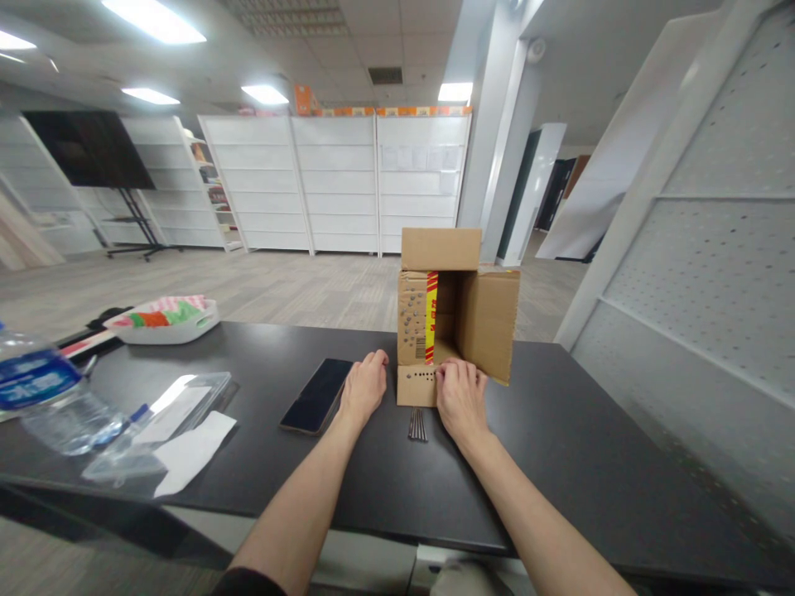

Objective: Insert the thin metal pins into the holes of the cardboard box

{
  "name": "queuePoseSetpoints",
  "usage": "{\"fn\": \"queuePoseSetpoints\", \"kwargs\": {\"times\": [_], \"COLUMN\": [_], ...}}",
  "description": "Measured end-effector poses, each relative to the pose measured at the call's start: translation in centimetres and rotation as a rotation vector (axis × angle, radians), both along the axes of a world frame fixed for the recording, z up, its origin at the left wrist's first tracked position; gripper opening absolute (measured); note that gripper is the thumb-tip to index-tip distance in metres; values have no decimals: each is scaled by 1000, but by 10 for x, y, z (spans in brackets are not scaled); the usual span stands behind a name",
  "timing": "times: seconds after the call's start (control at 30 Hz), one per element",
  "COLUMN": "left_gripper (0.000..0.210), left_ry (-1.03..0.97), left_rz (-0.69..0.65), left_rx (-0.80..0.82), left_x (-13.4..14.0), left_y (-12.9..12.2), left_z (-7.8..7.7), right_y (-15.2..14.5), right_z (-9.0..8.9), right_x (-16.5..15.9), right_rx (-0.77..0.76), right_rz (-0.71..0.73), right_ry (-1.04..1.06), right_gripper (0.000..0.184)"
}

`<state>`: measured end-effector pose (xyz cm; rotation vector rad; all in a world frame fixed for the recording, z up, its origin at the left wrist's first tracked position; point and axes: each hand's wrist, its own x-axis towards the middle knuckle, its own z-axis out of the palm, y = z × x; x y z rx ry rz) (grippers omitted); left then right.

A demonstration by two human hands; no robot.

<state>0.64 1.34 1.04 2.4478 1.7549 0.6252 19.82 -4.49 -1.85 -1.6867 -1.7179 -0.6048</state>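
Note:
An upright cardboard box (411, 319) faces me with its flaps open and a yellow-red tape strip down its front. Dark round spots mark the front panel, and a row of small dark dots runs across the lower flap (410, 391). My right hand (460, 396) is at the right end of that row, fingertips pinched against the cardboard; whatever they hold is hidden. My left hand (366, 382) rests on the table left of the box, fingers curled, with nothing visible in it. Several thin metal nails or screws (418, 425) lie side by side below the flap.
A black phone (318, 396) lies beside my left hand on the dark table (596, 447). Farther left are a water bottle (55, 389), a clear plastic case (186, 406), a white paper (195, 454) and a white tray (167, 329). A perforated panel (714, 273) stands at right.

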Motion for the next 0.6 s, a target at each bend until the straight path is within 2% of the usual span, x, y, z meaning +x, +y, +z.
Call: {"fn": "queuePoseSetpoints", "kwargs": {"times": [0.33,0.6], "left_gripper": [25,24], "left_ry": [10,-2], "left_rz": [-2,-5], "left_rx": [-3,-1], "left_x": [1,0], "left_y": [-2,1], "left_z": [5,0], "right_y": [-4,-3], "right_z": [4,3], "right_x": [-2,-1], "right_rx": [31,35], "right_rz": [24,43], "right_ry": [20,43], "right_gripper": [11,10]}}
